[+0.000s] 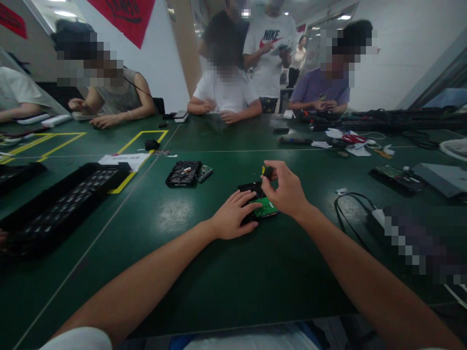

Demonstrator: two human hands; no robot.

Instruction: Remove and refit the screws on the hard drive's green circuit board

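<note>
A hard drive [253, 187] with a black casing and a green circuit board [267, 208] lies on the green table [219, 282] in front of me. My left hand [235, 214] rests over its left side, fingers spread and stretched out, covering part of it. Above the drive's far right side, my right hand [285, 188] is closed, pinching a black-and-yellow screwdriver [268, 171]. Only its short handle shows; I cannot tell whether its tip touches the drive.
Left of my hands lie another black drive [183, 174] and a loose circuit board [205, 173]. A long black tray [69, 204] stands at left. On the right are a cable [337, 214], a grey box [443, 179] and an opened device [396, 179]. Several people sit across the table.
</note>
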